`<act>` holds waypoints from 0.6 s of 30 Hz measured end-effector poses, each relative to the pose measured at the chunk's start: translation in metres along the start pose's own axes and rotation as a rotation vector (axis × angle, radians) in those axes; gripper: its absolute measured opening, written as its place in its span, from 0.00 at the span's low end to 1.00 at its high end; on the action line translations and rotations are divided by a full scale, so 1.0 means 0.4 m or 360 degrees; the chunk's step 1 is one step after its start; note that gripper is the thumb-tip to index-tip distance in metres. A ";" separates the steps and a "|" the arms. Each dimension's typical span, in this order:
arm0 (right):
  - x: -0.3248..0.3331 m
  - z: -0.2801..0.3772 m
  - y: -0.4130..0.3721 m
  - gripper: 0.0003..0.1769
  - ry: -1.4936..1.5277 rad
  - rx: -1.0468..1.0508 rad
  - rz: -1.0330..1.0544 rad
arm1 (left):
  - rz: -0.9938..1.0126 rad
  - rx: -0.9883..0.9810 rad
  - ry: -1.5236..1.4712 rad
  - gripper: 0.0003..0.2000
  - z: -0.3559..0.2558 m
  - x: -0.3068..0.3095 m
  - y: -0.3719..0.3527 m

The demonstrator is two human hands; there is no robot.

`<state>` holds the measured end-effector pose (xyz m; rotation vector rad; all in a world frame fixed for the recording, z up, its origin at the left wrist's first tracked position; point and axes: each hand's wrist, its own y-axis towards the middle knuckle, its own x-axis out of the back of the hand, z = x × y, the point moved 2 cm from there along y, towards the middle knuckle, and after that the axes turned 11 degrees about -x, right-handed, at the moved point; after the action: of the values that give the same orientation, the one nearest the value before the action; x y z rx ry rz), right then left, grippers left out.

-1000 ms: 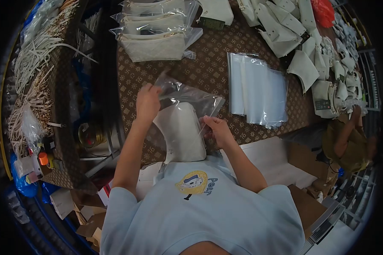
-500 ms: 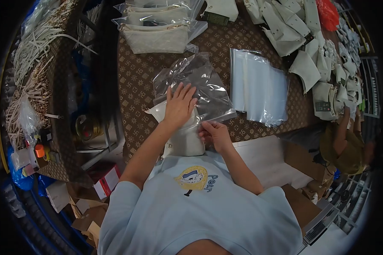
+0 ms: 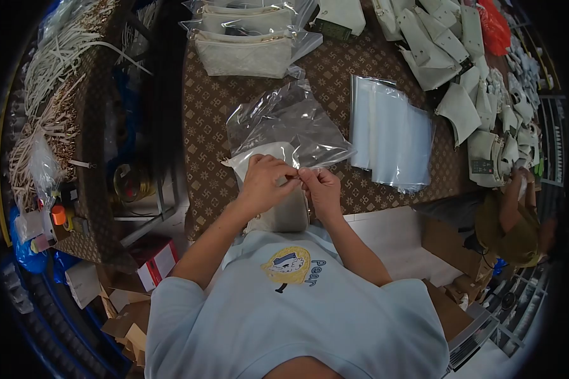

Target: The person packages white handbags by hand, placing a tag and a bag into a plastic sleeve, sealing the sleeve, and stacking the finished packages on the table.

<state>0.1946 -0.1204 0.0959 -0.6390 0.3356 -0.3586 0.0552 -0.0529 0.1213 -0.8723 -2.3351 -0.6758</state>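
Observation:
A white handbag lies on the table against my body, its far part under a clear plastic bag spread out beyond my hands. My left hand is closed in a pinch at the near edge of the plastic. Touching it fingertip to fingertip, my right hand pinches the same edge from the right. What lies right between the fingertips is too small to make out clearly. Both hands cover the middle of the handbag.
A stack of flat clear bags lies to the right on the brown patterned table. Bagged white pouches stand at the far side. White handbags are piled far right, near another person's arm. Straps hang at left.
My left hand has lifted off the plastic, drawn back and closed into a pinch beside my right hand. The whole view has shifted slightly.

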 end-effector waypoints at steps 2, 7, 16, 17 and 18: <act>0.000 0.003 0.001 0.13 -0.0015 -0.0022 -0.0001 | -0.0035 -0.0029 -0.0002 0.05 0.003 0.005 0.001; 0.022 0.017 -0.008 0.10 -0.0195 -0.0112 -0.0021 | -0.0046 -0.0326 0.0435 0.06 -0.015 0.002 0.001; 0.028 0.039 0.000 0.11 -0.0386 -0.0184 0.0074 | -0.0077 -0.0278 0.0451 0.08 -0.040 0.013 0.018; 0.025 0.041 0.000 0.11 -0.0415 -0.0181 0.0071 | -0.0092 -0.0257 0.0456 0.09 -0.045 0.014 0.021; 0.023 0.042 -0.001 0.11 -0.0444 -0.0182 0.0066 | -0.0092 -0.0255 0.0460 0.09 -0.045 0.013 0.021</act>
<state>0.2096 -0.1159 0.1069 -0.7825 0.1026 -0.2076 0.0635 -0.0562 0.1397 -0.7228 -2.0752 -0.9567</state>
